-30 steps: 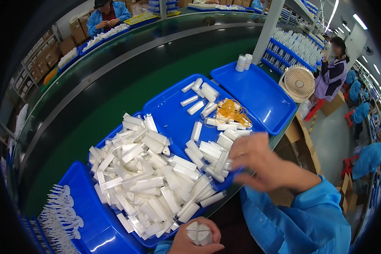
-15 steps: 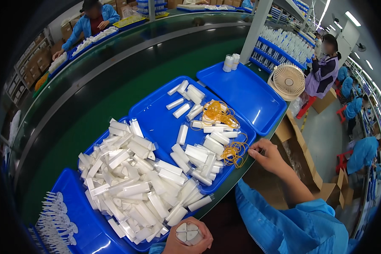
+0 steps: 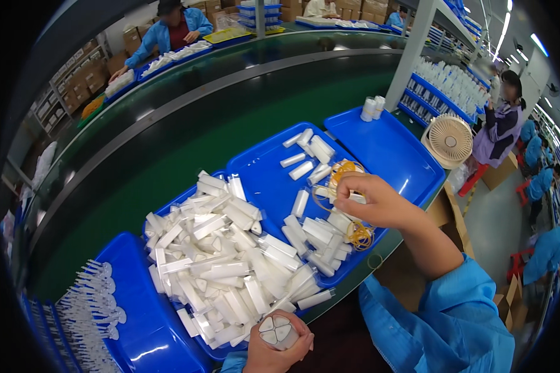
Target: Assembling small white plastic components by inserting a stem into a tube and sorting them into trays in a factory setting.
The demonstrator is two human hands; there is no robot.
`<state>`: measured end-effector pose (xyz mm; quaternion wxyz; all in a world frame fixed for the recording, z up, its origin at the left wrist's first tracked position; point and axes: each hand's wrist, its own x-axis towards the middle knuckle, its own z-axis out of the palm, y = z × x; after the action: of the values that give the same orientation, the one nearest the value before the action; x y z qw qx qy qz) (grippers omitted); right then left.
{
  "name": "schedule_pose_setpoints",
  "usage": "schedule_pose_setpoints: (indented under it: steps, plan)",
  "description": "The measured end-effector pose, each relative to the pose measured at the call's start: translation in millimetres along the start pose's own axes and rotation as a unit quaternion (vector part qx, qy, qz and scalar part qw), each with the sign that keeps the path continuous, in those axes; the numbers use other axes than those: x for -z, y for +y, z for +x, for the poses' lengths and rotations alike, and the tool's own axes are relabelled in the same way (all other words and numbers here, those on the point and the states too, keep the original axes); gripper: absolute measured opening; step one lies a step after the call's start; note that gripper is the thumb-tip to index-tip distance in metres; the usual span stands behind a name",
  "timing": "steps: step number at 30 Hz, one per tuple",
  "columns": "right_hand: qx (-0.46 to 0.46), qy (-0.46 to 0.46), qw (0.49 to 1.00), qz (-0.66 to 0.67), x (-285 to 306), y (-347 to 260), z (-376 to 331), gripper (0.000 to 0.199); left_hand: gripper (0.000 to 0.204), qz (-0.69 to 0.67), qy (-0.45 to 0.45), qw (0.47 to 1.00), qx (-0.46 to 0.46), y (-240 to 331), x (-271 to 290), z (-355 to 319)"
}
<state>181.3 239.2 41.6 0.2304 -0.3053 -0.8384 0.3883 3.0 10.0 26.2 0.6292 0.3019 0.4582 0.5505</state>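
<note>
My left hand [image 3: 274, 348] is sitting at the lower edge, partly cut off, its fingers clamped around a bundle of white tubes [image 3: 278, 331]. My right hand [image 3: 373, 200] is hiding part of the yellow rubber bands [image 3: 358, 235]; its fingers are pinching together, on what I cannot tell. Half a second ago it was lower, at the blue tray [image 3: 264, 186] edge. Bare tray is lying beyond the loose tubes [image 3: 224, 261].

A factory packing line is shown. A long green conveyor belt [image 3: 186, 118] is seen curving across the upper left, blue trays [image 3: 386, 149] of white tubes are set along its edge, blue-coated workers are seated beyond it, and stacked cartons [image 3: 90, 74] are kept at the far left.
</note>
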Motion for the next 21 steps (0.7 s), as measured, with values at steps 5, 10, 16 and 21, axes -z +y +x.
schedule_pose_setpoints:
  steps: [5, 10, 16, 21]
  plan:
    - [0.055, -0.152, 0.979, 0.126, -14.0, -35.8, 14.2, 0.008, 0.017, -0.035, 0.088, 0.988, -0.126, -7.7, -1.0, 1.2]
    - [0.108, -0.306, 0.918, 0.226, -35.7, -65.3, 0.1, 0.007, 0.019, -0.038, 0.096, 0.981, -0.162, -2.6, 0.2, 1.0]
    - [-0.042, -0.346, 0.742, 0.572, -54.4, -67.0, -14.0, 0.021, 0.023, -0.333, -0.277, 0.898, -0.085, -1.1, 16.5, -5.6]
    - [-0.035, -0.263, 0.624, 0.735, -33.9, -80.0, -5.5, 0.031, 0.051, 0.084, 0.061, 0.977, -0.187, -0.2, 9.2, -8.6]
